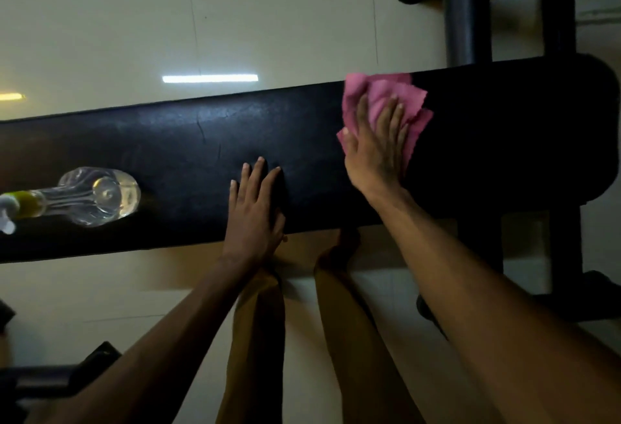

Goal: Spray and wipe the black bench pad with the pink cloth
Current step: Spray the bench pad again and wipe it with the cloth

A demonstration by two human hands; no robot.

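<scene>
Right hand (376, 151) flat on pink cloth (379, 97), bench pad (188, 141) seemingly lengthwise left-right

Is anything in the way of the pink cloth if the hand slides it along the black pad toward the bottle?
Yes. The left hand rests flat on the bench pad between the pink cloth, under the right hand, and the spray bottle standing farther along. Both block that stretch.

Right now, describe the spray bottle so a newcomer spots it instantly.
Start at the long black bench pad that runs across the view. Go to its left end, well away from the left hand and the pink cloth. The spray bottle stands there: the only clear, see-through thing on the pad, with a yellow-green collar below a white sprayer.
</scene>
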